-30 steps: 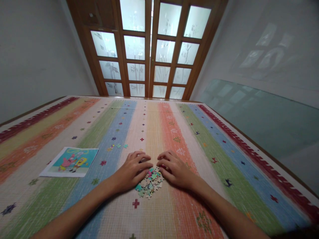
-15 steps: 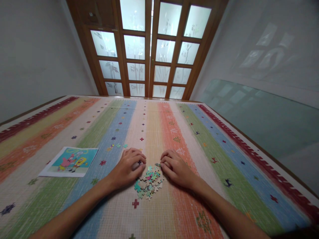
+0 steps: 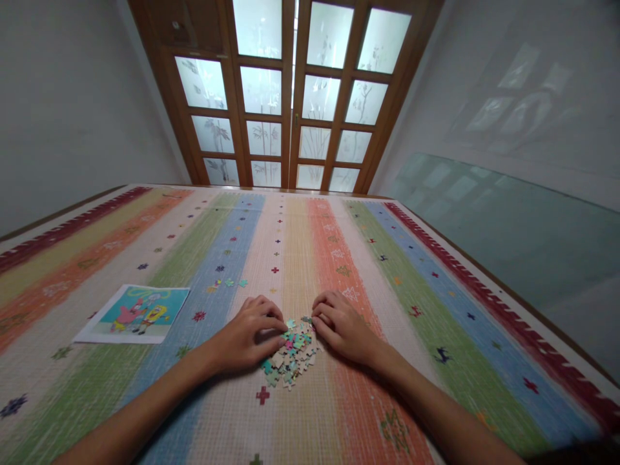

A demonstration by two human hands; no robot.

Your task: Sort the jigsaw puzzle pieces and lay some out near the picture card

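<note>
A heap of small jigsaw puzzle pieces (image 3: 293,355), teal, pale grey-beige and a little pink, lies on the striped cloth between my hands. My left hand (image 3: 254,332) reaches the heap's left edge, with thumb and forefinger apart and their tips at the pieces. On the other side, my right hand (image 3: 343,328) has its fingers curled together, a dark puzzle piece (image 3: 307,320) at the fingertips. Its thumb is partly tucked by the heap. Beyond my left hand, several loose puzzle pieces (image 3: 228,283) lie in a short row.
A printed cartoon picture (image 3: 138,314) lies flat to the left. The striped, patterned tablecloth (image 3: 300,258) covers the table. Wooden doors (image 3: 290,123) with frosted panes stand beyond the far edge, and a pale green glass-like panel (image 3: 513,226) is at the right wall.
My left hand has shifted slightly right and nearer, its thumb now over the heap's edge and its fingers less tucked. My right hand has hardly moved.
</note>
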